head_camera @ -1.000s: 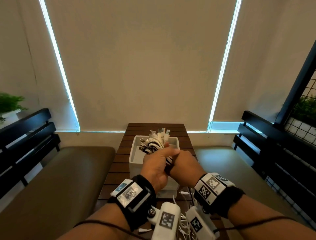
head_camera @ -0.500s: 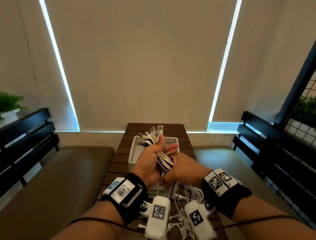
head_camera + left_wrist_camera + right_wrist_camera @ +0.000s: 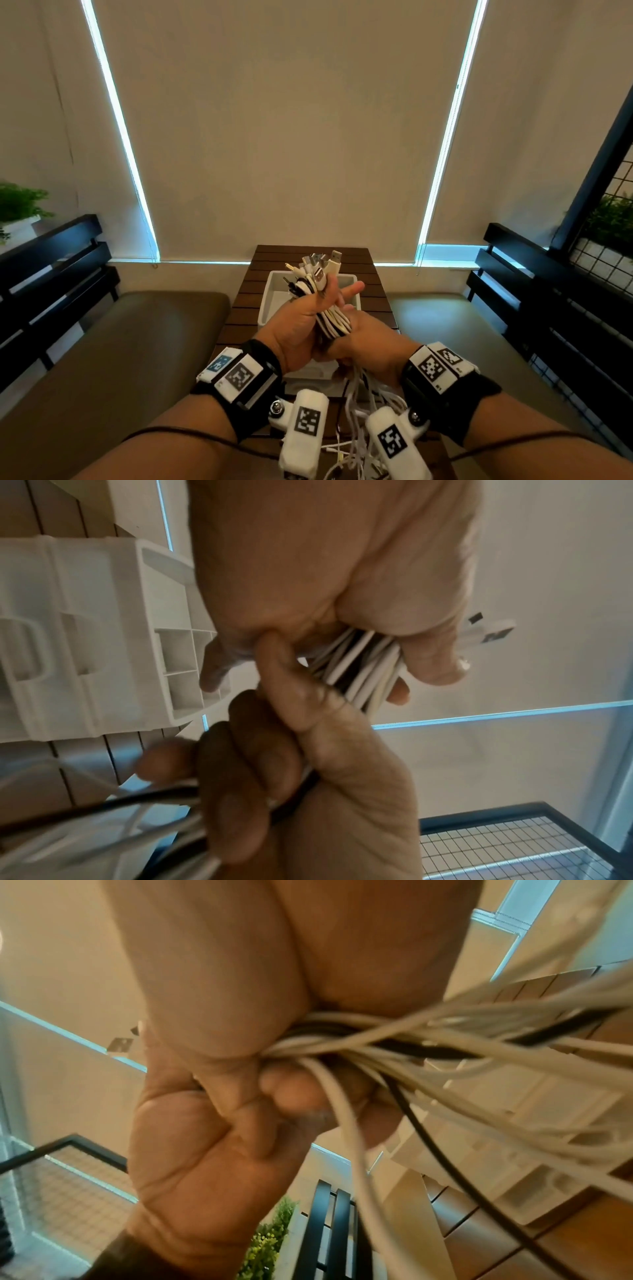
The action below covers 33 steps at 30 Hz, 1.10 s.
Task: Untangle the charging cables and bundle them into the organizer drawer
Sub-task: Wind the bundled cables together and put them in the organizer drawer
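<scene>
A: White and black charging cables (image 3: 327, 308) are gathered into one bunch, plugs (image 3: 320, 269) fanned out above the left hand (image 3: 301, 322).

B: Why is the bunch held upright?

A: Probably so the connector ends are lined up at one end and the loose tails are left hanging below for combing out. The bunch is gripped by the left hand near the plug end; thumb and lower fingers are curled round it, while one or two fingers are seen sticking out straight.

B: And the right hand (image 3: 370, 346)?

A: Placed just under and touching the left. Its fingers are closed round the same cables lower down, as seen in the right wrist view (image 3: 284, 1096). The tails (image 3: 356, 404) are left dangling beneath both wrists, still crossed over each other.

B: Drawer?

A: A white organizer drawer (image 3: 270, 301) is seen directly beyond the hands, on a slatted wooden table (image 3: 246, 308). The bunch is held above it, not yet inside. Whether anything is already in it cannot be told.

B: Stage?

A: Judged as mid-gathering: plug ends aligned, tails not yet wound. The low right-hand grip is likely meant for pulling slack through or starting a coil.
</scene>
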Each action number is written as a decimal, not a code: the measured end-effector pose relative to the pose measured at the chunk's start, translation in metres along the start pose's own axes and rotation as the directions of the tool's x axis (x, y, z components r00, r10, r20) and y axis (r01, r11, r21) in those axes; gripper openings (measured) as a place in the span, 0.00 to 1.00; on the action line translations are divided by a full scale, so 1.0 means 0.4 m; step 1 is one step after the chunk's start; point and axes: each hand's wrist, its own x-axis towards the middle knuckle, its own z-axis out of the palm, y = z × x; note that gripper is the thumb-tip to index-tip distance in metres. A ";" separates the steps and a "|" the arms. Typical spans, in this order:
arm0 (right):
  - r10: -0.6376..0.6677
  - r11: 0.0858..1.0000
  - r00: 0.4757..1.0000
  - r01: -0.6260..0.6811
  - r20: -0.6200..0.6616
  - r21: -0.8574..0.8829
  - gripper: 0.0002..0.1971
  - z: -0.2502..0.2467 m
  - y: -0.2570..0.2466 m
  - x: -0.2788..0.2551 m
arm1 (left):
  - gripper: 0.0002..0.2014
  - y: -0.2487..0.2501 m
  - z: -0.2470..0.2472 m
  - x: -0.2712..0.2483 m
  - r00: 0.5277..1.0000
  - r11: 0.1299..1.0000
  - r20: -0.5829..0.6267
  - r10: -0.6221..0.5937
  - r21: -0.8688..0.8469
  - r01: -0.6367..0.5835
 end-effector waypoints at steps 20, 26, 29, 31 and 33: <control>-0.229 0.648 0.950 -0.012 -0.210 -0.762 0.16 0.011 0.013 0.047 | 0.11 -0.027 0.062 0.039 0.867 0.873 -0.462 -0.185 -0.483 -0.071; -0.134 0.879 0.991 0.107 -0.026 -0.464 0.20 -0.007 -0.008 0.007 | 0.08 0.004 0.039 0.031 0.887 0.844 -0.430 -0.167 -0.528 -0.097; -0.149 0.882 0.989 0.135 0.004 -0.451 0.20 -0.015 -0.011 -0.003 | 0.09 0.004 0.033 0.027 0.884 0.834 -0.430 -0.182 -0.544 -0.093; -0.149 0.889 0.989 0.143 0.021 -0.435 0.22 -0.019 -0.015 -0.006 | 0.11 0.006 0.032 0.027 0.878 0.833 -0.441 -0.186 -0.544 -0.097; -0.121 0.882 0.992 0.124 0.037 -0.454 0.20 -0.026 -0.020 -0.009 | 0.12 0.005 0.028 0.028 0.875 0.837 -0.451 -0.174 -0.535 -0.110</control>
